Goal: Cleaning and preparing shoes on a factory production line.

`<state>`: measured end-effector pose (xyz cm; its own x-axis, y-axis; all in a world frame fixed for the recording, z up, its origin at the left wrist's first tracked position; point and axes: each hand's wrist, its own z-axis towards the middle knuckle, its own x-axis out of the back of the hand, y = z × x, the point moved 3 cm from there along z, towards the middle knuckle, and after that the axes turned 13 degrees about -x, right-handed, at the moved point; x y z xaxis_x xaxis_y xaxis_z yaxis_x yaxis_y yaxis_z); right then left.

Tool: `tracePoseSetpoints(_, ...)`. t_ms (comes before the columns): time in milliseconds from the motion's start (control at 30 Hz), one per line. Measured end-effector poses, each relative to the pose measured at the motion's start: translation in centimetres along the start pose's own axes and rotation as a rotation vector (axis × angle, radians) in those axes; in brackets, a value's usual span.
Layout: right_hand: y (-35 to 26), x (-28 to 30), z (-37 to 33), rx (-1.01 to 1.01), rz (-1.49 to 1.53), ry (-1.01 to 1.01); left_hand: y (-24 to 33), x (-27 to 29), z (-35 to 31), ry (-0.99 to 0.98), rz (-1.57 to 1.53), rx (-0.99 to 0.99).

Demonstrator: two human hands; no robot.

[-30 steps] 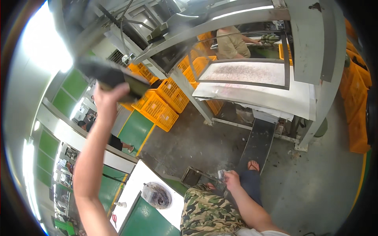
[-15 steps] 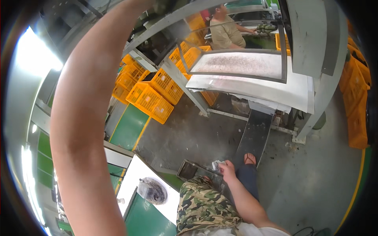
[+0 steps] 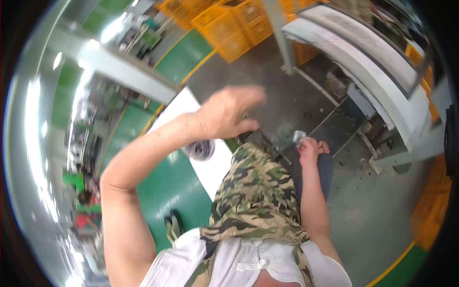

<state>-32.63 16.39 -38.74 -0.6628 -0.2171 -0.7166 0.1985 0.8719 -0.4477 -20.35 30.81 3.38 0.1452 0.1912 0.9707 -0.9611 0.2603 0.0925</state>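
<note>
My left hand [image 3: 232, 112] is raised in front of me. Its thumb stands apart from the blurred fingers, and I see nothing held between them. Lower and to the right, my right hand [image 3: 308, 148] grips a small crumpled whitish wad [image 3: 300, 136] near my foot. Whether the wad is cloth, paper or plastic I cannot tell. Beneath my left forearm, a dark round coil [image 3: 201, 149] lies on a narrow white tabletop [image 3: 208, 174], partly hidden by that arm. Camouflage-patterned cloth [image 3: 256, 196] covers my lap.
Yellow plastic crates [image 3: 227, 36] are stacked at the far side. A metal-framed stand with a white sloping panel [image 3: 356, 60] occupies the far right, over a dark board [image 3: 337, 126]. To the left runs a green floor [image 3: 167, 191], with blurred benches [image 3: 88, 153] beyond.
My left arm has come down from overhead, bringing its hand into view. The right hand keeps hold of the wad. My view has swung left and down, shifting the stand to the upper right.
</note>
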Motion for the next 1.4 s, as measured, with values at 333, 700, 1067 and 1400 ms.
tracePoseSetpoints(333, 1.5, 0.7, 1.2, -0.207, -0.452, 0.120, 16.7, -19.8, -65.0, -0.283, -0.152, 1.923)
tracePoseSetpoints(700, 11.3, -18.3, 1.3, -0.145, -1.094, -0.092, 30.5, -25.0, -69.5, -0.001, -0.214, 2.416)
tracePoseSetpoints(1067, 25.7, -32.5, -3.9, 0.867, -1.900, -0.801, 26.7, -26.0, -68.1, -0.468, -0.382, 2.346)
tracePoseSetpoints(1400, 30.6, -32.9, -3.0, 1.019, -2.222, -0.905, 28.5, -27.4, -65.6, -0.681, -0.276, 1.914)
